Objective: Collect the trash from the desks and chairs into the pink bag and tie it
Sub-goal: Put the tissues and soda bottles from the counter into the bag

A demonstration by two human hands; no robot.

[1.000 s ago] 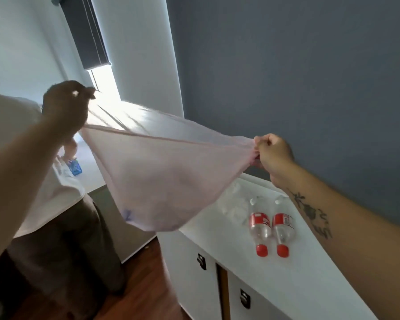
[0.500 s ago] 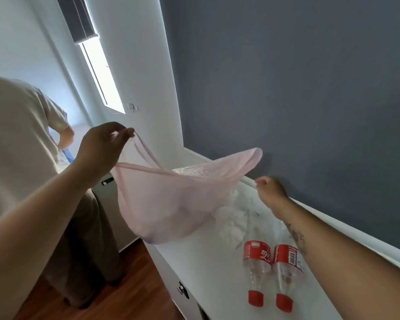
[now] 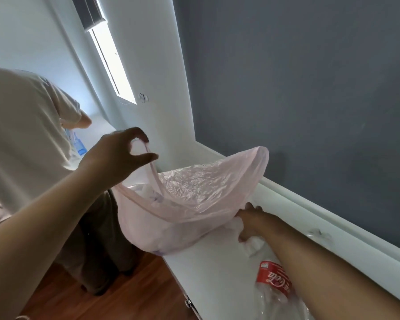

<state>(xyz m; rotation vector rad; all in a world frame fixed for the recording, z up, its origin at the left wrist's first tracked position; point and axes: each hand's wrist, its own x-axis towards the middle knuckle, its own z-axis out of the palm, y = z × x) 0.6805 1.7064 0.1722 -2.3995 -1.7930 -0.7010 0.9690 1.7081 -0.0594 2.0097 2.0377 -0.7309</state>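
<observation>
**Pink bag held open at the desk's edge**

The left hand pinched the drawstring rim of the pink bag between thumb and fingers, holding that side up above the near edge of the white desk. The bag hung open, its far rim draped over the desk and its bottom sagging past the edge above the wooden floor. White crumpled items showed through its thin film.

The right hand reached under the bag's rim and closed on a wad of white crumpled paper lying on the desk; the bag hid the fingertips, so the grip could only be judged as probably closed.

A clear plastic bottle lay on the desk just beside the right forearm, its red label reading "Coca-Cola" in part, seen upside down.

Behind the left arm stood another person in a beige shirt, beside a blue-labelled bottle. A grey wall ran behind the desk, and a window was lit beneath a dark blind.
</observation>
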